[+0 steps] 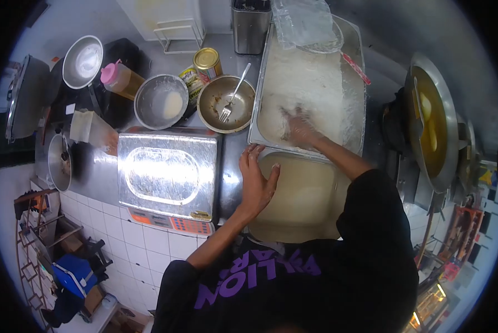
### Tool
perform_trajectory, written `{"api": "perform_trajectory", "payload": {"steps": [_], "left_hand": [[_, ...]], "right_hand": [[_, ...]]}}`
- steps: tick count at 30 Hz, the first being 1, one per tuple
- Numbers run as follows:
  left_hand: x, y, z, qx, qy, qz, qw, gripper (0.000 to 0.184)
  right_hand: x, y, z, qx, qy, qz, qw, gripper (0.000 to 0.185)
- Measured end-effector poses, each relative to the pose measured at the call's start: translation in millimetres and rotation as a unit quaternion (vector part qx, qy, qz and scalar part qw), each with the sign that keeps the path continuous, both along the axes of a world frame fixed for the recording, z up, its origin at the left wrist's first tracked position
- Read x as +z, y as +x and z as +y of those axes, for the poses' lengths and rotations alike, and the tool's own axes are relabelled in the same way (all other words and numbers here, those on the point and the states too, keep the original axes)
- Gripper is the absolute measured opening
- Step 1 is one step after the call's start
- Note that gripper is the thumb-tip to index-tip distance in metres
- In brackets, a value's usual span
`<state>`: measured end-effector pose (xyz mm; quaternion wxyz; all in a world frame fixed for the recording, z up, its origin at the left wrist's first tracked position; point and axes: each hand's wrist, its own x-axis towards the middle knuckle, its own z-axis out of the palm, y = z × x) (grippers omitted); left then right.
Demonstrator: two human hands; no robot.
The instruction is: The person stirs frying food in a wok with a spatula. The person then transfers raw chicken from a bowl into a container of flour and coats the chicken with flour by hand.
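Observation:
My right hand [303, 131] is down in a long metal tray of white flour [304, 77]. Its fingers look spread and coated in flour, with the tips partly buried and blurred. Below that tray sits a rectangular container [338, 166] of pale, cloudy liquid [299, 194]. My left hand [256, 186] is at this container's upper left corner, fingers stretched and thumb apart over its edge, holding nothing. In the flour tray's far end lie a clear plastic bag [302, 25] and a strainer with a red-patterned handle [355, 69].
At right, a large wok of oil [426, 111] holds pale pieces. Left of me stand a digital scale [168, 172], a bowl with a fork [227, 102], a bowl with pale powder [161, 101], a gold can [207, 62] and a pink-capped bottle [121, 80].

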<state>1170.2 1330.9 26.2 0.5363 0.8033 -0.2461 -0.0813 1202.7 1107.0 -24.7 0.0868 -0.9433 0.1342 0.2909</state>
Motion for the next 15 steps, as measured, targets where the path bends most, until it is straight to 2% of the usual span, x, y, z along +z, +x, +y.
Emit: {"api": "perform_trajectory", "payload": {"steps": [2, 3, 5, 6, 8, 9, 11, 12, 13, 14, 15], "left_hand": [[8, 9, -5, 0.03, 0.017, -0.048, 0.998, 0.051], [13, 18, -8, 0.025, 0.022, -0.051, 0.998, 0.051], [27, 56, -29, 0.007, 0.01, -0.125, 0.992, 0.049], [35, 77, -43, -0.013, 0.001, -0.103, 0.995, 0.048], [49, 121, -80, -0.045, -0.033, -0.08, 0.995, 0.049], [53, 145, -102, -0.058, -0.058, -0.079, 0.994, 0.05], [43, 192, -152, -0.045, -0.038, -0.126, 0.99, 0.053], [42, 209, -174, -0.034, -0.004, -0.12, 0.992, 0.055], [44, 222, -192, -0.024, 0.032, -0.114, 0.993, 0.057], [51, 234, -201, -0.08, 0.044, -0.009, 0.996, 0.064], [52, 235, -207, -0.081, 0.044, -0.011, 0.996, 0.064]], "right_hand": [[-32, 5, -9, 0.109, 0.042, -0.035, 0.992, 0.087], [-33, 6, -13, 0.104, 0.047, -0.039, 0.993, 0.087], [-29, 8, -28, -0.002, 0.195, -0.084, 0.977, 0.08], [-31, 3, -34, -0.005, 0.195, -0.086, 0.977, 0.08], [-33, -5, -45, -0.079, 0.169, -0.134, 0.973, 0.058], [-14, -7, -45, -0.078, 0.166, -0.137, 0.973, 0.058], [37, -14, -41, -0.229, 0.399, -0.076, 0.884, 0.057], [38, -17, -48, -0.228, 0.395, -0.079, 0.886, 0.057], [30, -22, -57, -0.146, 0.37, -0.135, 0.907, 0.055], [21, -24, -63, -0.061, 0.342, -0.19, 0.918, 0.053], [13, -25, -72, -0.061, 0.342, -0.193, 0.918, 0.053]]}}
